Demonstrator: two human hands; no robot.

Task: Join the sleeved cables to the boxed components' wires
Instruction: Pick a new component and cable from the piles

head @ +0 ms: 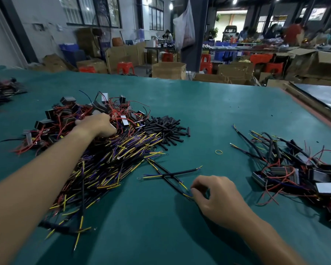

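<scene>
Right hand [216,199] pinches a sleeved cable [177,185]; left hand [97,124], grasp hidden, digs into boxed components [65,115] toward the table's [218,111] left edge; tangled wires could snag.

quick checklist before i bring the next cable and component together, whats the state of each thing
1. Sleeved cable in the right hand: ok, the fingertips pinch its yellow-wire end low over the mat.
2. Component in the left hand: cannot tell, the hand is down in the pile of boxed components and its fingertips are hidden.
3. Pinched cable free to lift: not ok, it lies crossed with other loose cables.
4. Black tubing pieces available: ok, heaped right beside the component pile.
5. Stripped wire ends sound: cannot tell, too small to see.
</scene>
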